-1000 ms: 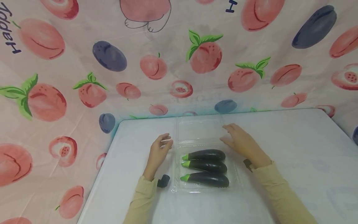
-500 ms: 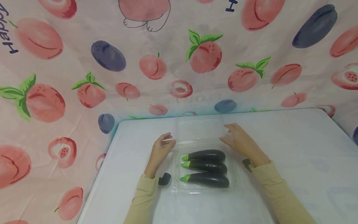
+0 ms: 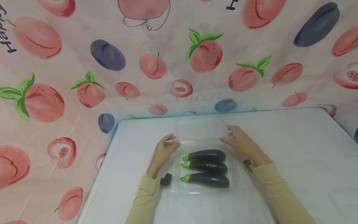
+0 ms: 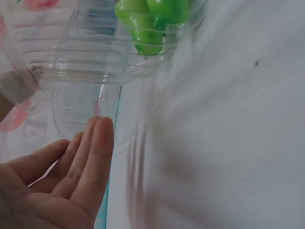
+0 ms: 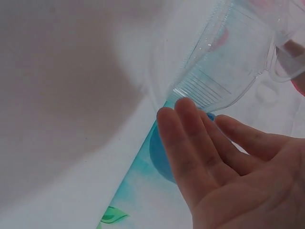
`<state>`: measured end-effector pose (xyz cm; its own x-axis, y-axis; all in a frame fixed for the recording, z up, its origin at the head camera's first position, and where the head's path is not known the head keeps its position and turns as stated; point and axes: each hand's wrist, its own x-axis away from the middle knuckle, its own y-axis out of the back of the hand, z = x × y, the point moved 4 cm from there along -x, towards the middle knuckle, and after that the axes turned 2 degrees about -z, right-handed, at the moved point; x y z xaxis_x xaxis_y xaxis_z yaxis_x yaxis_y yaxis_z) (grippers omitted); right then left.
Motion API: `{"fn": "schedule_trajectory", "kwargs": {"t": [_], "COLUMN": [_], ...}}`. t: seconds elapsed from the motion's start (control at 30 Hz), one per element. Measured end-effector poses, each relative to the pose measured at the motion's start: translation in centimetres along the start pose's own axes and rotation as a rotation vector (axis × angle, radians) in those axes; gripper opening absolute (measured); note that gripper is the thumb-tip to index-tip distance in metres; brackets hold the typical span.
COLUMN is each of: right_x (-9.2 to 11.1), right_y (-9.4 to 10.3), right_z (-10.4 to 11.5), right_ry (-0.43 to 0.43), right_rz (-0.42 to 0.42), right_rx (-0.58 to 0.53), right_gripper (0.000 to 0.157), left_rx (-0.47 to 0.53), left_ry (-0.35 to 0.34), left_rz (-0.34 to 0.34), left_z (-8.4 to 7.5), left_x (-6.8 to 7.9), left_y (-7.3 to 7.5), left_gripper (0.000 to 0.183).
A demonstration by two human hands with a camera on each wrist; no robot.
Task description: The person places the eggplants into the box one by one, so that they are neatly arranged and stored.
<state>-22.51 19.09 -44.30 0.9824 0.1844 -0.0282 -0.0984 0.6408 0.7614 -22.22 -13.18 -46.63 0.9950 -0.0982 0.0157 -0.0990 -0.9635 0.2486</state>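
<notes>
A clear plastic clamshell box (image 3: 205, 189) lies on the table with its lid (image 3: 198, 129) folded back toward the wall. Three dark eggplants with green stem ends sit side by side in its base: a far one (image 3: 208, 154), a middle one (image 3: 208, 166) and a near one (image 3: 209, 180). My left hand (image 3: 164, 152) is at the left side of the box near the hinge, fingers loosely extended and holding nothing. On the other side, my right hand (image 3: 241, 143) hovers beside the lid's right edge, thumb and fingers apart. Whether any fingertip touches the plastic, I cannot tell.
The white table (image 3: 296, 155) ends at a wall cloth (image 3: 179, 56) printed with peaches and plums, which hangs behind it and along the left. A dark wrist camera (image 3: 166, 179) sticks out under the left wrist, and another dark piece (image 3: 247, 165) under the right.
My left hand has moved right, closer to the box's hinge. The right hand has shifted only slightly. The box and the eggplants stay where they were.
</notes>
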Motion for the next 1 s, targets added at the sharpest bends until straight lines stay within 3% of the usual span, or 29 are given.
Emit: {"fn": "schedule_trajectory", "kwargs": {"t": [0.3, 1.0], "right_x": [0.06, -0.05], "right_y": [-0.15, -0.21], "right_z": [-0.06, -0.17], "right_ry": [-0.008, 0.019], "right_rz": [0.024, 0.002], "right_rx": [-0.073, -0.092], "right_gripper": [0.074, 0.074], "left_rx": [0.015, 0.054], "left_ry": [0.007, -0.022], "left_rz": [0.000, 0.000], "left_z": [0.35, 0.15], "left_x": [0.07, 0.06], "left_y": [-0.15, -0.19], "left_gripper": [0.063, 0.063]}}
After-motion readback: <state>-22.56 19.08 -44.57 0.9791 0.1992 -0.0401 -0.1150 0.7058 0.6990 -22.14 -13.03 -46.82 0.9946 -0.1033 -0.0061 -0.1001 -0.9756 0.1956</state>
